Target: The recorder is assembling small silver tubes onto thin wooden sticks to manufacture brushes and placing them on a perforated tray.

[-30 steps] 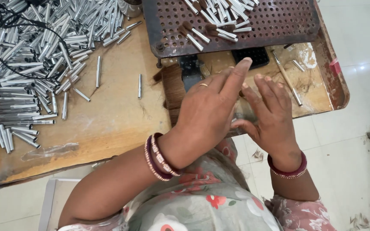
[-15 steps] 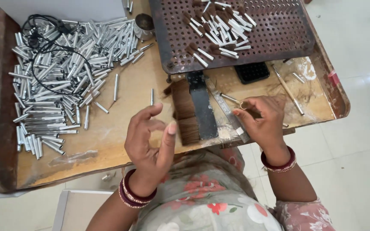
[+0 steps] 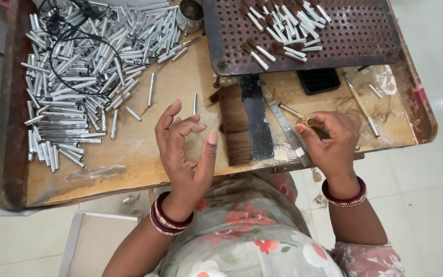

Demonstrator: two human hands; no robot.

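The right hand (image 3: 331, 138) pinches a small brown bristle tuft (image 3: 318, 132) between thumb and fingertips. The left hand (image 3: 185, 146) hovers empty, fingers loosely curled, over the wooden table (image 3: 129, 154).

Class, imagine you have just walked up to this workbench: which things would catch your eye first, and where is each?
First, the big heap of shiny metal tubes across the table's far left, a black cable looped over it. Next, the rusty perforated tray at the far right, carrying a cluster of small brush heads. Nearer, the left hand hovers open and empty, while the right hand pinches one small metal tube beside a flat bundle of brown bristles.
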